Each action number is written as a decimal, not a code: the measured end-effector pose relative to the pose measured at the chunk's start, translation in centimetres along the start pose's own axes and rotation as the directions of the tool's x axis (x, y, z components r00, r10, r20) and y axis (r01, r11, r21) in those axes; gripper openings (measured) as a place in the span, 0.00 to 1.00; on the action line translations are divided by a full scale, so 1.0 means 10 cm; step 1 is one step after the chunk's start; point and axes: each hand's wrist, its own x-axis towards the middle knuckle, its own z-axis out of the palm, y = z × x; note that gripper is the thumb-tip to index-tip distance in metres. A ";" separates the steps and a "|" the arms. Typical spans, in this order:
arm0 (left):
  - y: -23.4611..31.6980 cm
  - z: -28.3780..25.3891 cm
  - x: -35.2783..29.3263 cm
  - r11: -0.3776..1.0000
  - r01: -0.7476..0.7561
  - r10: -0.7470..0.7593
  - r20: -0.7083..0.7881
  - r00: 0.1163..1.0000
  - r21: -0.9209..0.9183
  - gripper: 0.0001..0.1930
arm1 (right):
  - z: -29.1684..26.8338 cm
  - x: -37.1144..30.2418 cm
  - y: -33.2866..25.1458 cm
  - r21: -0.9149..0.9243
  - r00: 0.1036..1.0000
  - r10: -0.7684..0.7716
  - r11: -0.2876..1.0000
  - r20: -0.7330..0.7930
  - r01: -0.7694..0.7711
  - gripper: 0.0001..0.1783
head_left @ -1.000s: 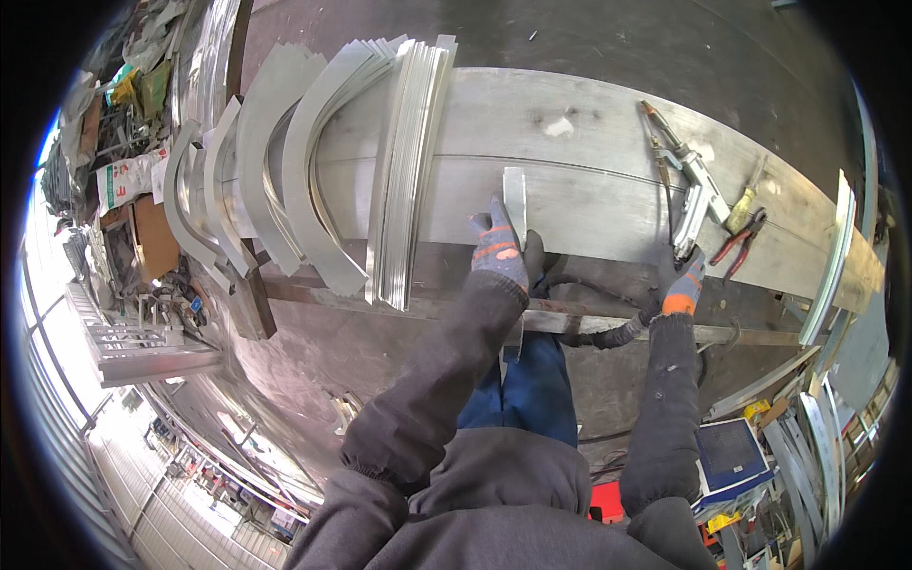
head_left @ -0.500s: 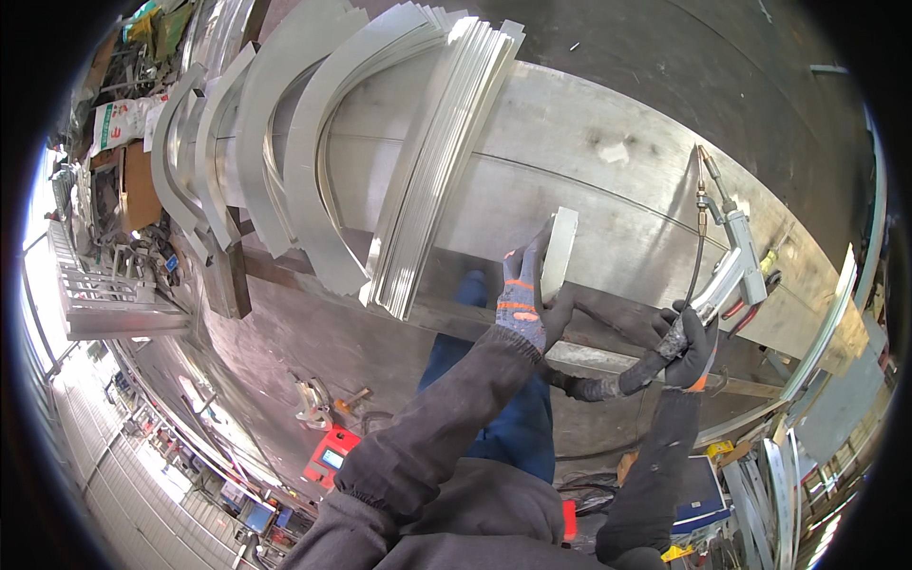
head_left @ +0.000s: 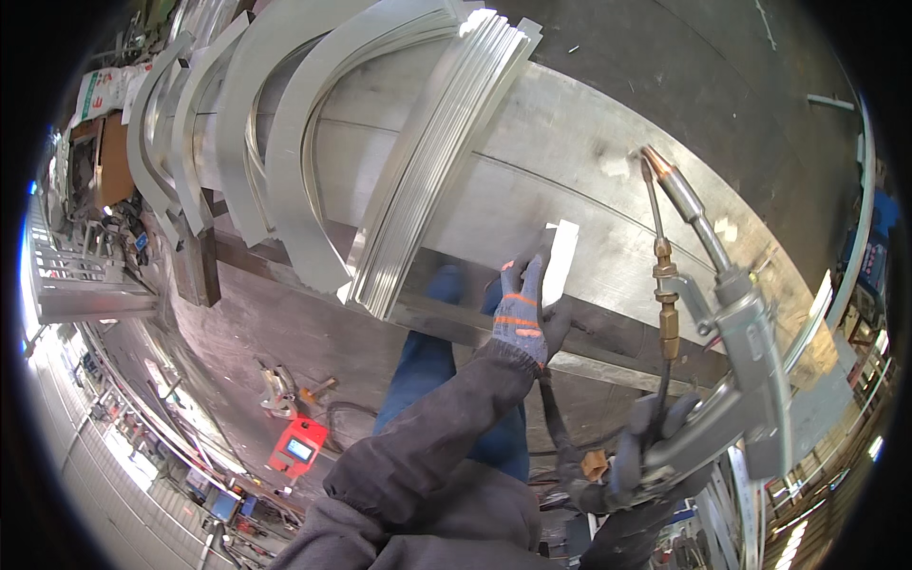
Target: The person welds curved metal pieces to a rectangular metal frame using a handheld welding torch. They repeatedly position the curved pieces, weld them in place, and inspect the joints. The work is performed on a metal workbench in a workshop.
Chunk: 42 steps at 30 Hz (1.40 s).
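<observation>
While right fingers [head_left: 627, 463] close round a grey-metal pistol-shaped torch [head_left: 755, 332] aimed forward-left, left fingers [head_left: 533, 275] clasp a silvery-metal strip [head_left: 561, 258] jutting lengthwise ahead.

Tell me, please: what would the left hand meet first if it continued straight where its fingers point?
Most likely the bare metal worktop just ahead of the left hand. Its height above that surface is unclear, so it might pass over without touching.

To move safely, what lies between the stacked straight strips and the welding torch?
In the head view: the left hand, holding a short metal strip, and the metal plate.
</observation>
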 end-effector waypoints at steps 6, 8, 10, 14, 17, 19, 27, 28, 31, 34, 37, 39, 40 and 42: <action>0.03 0.05 -0.02 0.997 0.081 -0.081 0.015 0.997 0.004 0.37 | 0.32 -0.13 -0.10 0.743 0.893 0.189 0.499 0.409 -0.446 0.35; 0.02 0.06 -0.03 0.997 0.072 -0.072 -0.002 0.997 0.005 0.37 | 0.37 -0.21 0.00 0.701 0.868 0.292 0.511 0.403 -0.497 0.42; 0.00 0.06 -0.05 0.999 0.037 -0.037 -0.031 0.999 0.019 0.37 | 0.41 -0.25 0.10 0.661 0.847 0.345 0.530 0.405 -0.531 0.45; -0.04 0.08 -0.09 0.999 0.039 -0.038 -0.064 0.997 0.020 0.37 | 0.44 -0.30 0.15 0.645 0.830 0.389 0.524 0.400 -0.556 0.47; -0.06 0.11 -0.09 0.998 0.067 -0.067 -0.066 0.996 0.008 0.38 | 0.46 -0.30 0.15 0.641 0.827 0.364 0.523 0.428 -0.562 0.44; -0.06 0.12 -0.08 0.999 0.040 -0.040 -0.077 0.996 0.003 0.39 | 0.48 -0.30 0.15 0.640 0.825 0.355 0.521 0.439 -0.564 0.43; -0.05 0.06 -0.08 0.999 0.033 -0.032 -0.035 0.999 0.018 0.42 | 0.62 -0.28 0.07 0.545 0.853 0.421 0.658 0.307 -0.520 0.46; -0.06 0.06 -0.09 0.999 0.046 -0.046 -0.013 0.999 0.025 0.42 | 0.64 -0.27 0.05 0.545 0.856 0.415 0.661 0.308 -0.516 0.46; -0.10 0.08 -0.09 0.998 0.037 -0.037 -0.001 0.999 0.044 0.43 | 0.68 -0.24 0.02 0.547 0.855 0.414 0.657 0.313 -0.519 0.46; -0.13 0.10 -0.11 0.999 0.034 -0.034 -0.003 0.999 0.041 0.43 | 0.69 -0.24 0.02 0.545 0.862 0.408 0.668 0.301 -0.507 0.46; -0.12 0.12 -0.10 1.000 0.014 -0.013 -0.042 0.999 0.014 0.43 | 0.68 -0.25 0.04 0.536 0.866 0.395 0.680 0.307 -0.500 0.47; -0.10 0.12 -0.09 1.000 0.014 -0.016 -0.058 0.998 -0.019 0.43 | 0.67 -0.26 0.06 0.548 0.866 0.392 0.670 0.311 -0.500 0.47; -0.09 0.12 -0.08 0.999 0.028 -0.030 -0.053 0.998 -0.041 0.43 | 0.67 -0.26 0.07 0.543 0.864 0.384 0.672 0.326 -0.504 0.46; -0.08 0.10 -0.07 0.998 0.044 -0.046 -0.037 0.998 -0.053 0.42 | 0.66 -0.27 0.09 0.585 0.853 0.414 0.622 0.319 -0.521 0.46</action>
